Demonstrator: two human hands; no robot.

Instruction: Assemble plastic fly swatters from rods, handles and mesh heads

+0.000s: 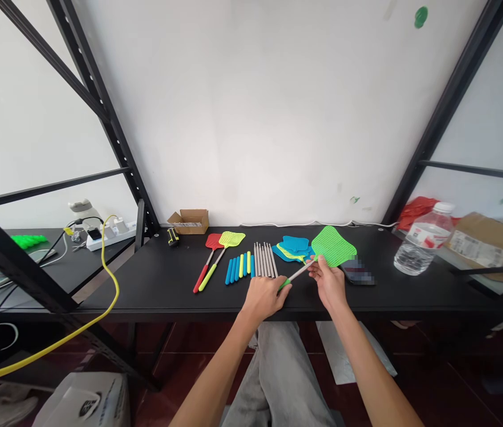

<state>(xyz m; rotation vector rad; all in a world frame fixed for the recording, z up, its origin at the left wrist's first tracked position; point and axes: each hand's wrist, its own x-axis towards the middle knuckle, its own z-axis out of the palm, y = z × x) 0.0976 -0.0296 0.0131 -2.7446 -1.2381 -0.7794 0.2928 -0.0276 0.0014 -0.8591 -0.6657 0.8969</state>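
Observation:
A green fly swatter point(334, 246) is held slantwise between my two hands above the black table. My left hand point(266, 295) is closed round its green handle, most of which the fingers hide. Where the grey rod meets the mesh head, my right hand point(328, 281) pinches it. Just beyond my left hand lie several grey metal rods point(264, 260) side by side, with a row of blue and yellow handles point(239, 268) to their left. Loose blue and yellow swatter heads point(295, 246) are piled behind the held rod. Further left rest a red swatter point(202, 276) and a yellow-green swatter point(210, 274).
A phone-like dark object point(358, 273) lies right of my right hand. Beyond it stand a water bottle point(424, 240) and a cardboard box point(492, 246). A small open carton point(189, 222) sits at the back left. A yellow cable point(115, 284) hangs across the left side.

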